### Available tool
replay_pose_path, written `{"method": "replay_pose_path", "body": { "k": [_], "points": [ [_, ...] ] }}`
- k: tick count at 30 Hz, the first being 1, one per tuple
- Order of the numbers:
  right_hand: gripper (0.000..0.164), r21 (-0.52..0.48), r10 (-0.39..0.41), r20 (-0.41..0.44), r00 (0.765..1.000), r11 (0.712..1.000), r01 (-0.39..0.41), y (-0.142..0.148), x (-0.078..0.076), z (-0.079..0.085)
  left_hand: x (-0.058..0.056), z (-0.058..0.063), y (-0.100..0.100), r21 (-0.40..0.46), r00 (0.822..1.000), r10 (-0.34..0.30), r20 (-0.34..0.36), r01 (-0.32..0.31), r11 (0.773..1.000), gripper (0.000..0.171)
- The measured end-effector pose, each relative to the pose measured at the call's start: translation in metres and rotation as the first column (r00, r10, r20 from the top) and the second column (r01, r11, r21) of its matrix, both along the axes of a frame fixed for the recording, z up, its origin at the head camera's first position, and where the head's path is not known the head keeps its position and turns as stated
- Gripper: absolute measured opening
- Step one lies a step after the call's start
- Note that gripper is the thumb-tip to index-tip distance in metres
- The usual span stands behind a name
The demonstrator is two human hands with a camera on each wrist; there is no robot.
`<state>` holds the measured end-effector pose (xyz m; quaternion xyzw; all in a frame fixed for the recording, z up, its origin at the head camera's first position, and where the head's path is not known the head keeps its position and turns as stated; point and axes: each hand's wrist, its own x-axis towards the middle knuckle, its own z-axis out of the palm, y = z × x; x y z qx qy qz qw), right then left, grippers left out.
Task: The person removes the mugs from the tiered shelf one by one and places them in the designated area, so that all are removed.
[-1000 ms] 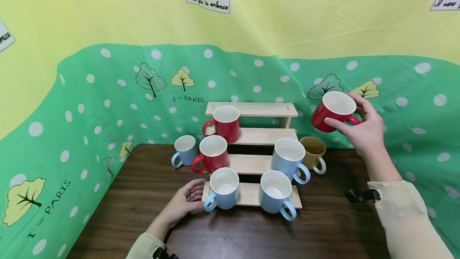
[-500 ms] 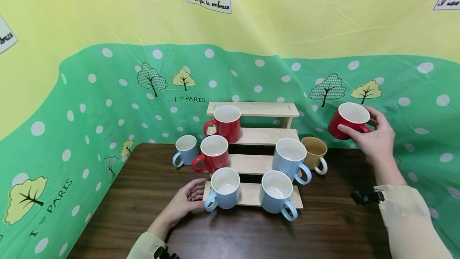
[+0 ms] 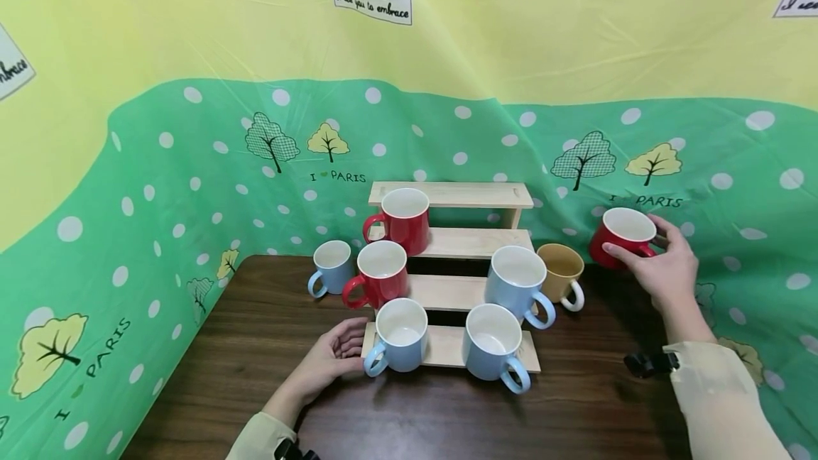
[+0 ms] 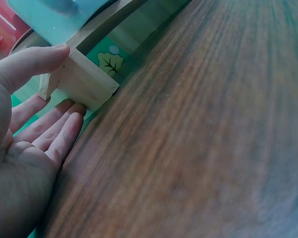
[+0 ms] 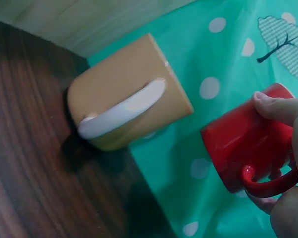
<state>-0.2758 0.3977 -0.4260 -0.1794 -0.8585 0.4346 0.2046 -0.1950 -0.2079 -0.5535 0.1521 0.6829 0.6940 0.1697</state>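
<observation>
A red mug (image 3: 601, 245) with a white inside is held by my right hand (image 3: 672, 267), thumb on its near side, at the right above the table's back edge. In the right wrist view a tan mug (image 5: 124, 89) with a white handle stands beside it, apart. My left hand (image 3: 324, 357) holds the left front end of the stepped wooden rack (image 3: 447, 346), thumb at its front corner and fingertips at its side panel (image 4: 89, 84). Blue mugs (image 3: 402, 343) and red mugs (image 3: 383, 279) stand on its steps.
A blue mug (image 3: 332, 268) stands on the dark wooden table (image 3: 255, 318) left of the rack. Green and yellow printed cloth (image 3: 211, 126) hangs close behind the table and along both sides. The rack's top step (image 3: 473, 194) is bare.
My right hand has moved the red mug right, then down toward the back right of the table, beyond the tan mug. The left hand stays at the rack.
</observation>
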Motion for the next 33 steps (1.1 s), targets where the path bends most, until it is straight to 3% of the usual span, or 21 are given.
{"method": "replay_pose_path", "body": {
  "k": [21, 33],
  "points": [
    [0.106, 0.049, 0.045, 0.076, 0.996, 0.998, -0.049, 0.012, 0.001, -0.064, 0.002, 0.001, -0.002, 0.016, 1.000, -0.015, -0.025, 0.016, 1.000, 0.080],
    [0.104, 0.008, 0.051, 0.090, 0.995, 0.999, -0.052, 0.011, 0.007, -0.077, 0.001, -0.001, 0.000, 0.025, 1.000, -0.019, -0.025, 0.019, 0.999, 0.081]
  ]
}}
